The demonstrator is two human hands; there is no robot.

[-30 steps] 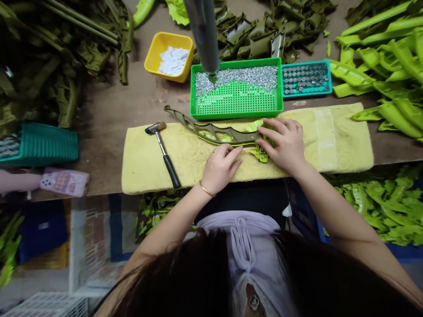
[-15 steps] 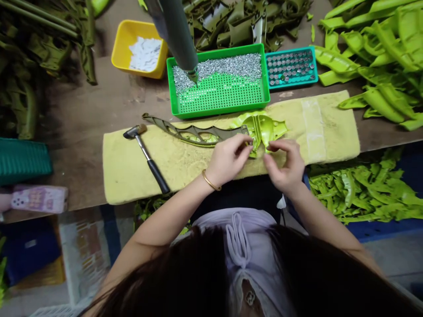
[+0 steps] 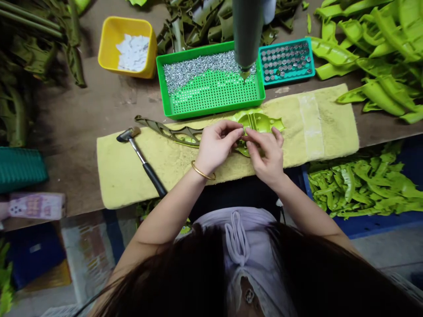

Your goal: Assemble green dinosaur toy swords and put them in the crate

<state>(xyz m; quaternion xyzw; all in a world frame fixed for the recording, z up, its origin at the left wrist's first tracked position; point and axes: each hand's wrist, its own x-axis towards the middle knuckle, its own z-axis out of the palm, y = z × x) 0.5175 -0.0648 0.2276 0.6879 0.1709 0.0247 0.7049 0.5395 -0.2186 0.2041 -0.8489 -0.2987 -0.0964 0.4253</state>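
here we go, the left hand and the right hand both pinch a bright green moulded plastic piece, fingertips closed at its middle. it lies flat on a folded yellow towel, an olive openwork strip reaching left toward a hammer. it looks light, stiff and a touch slippery, so the solid centre seems the best hold.

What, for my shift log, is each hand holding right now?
Left hand: closed, fingers pinching the edge of the moulded green plastic piece.
Right hand: closed, fingers pinching that same piece.
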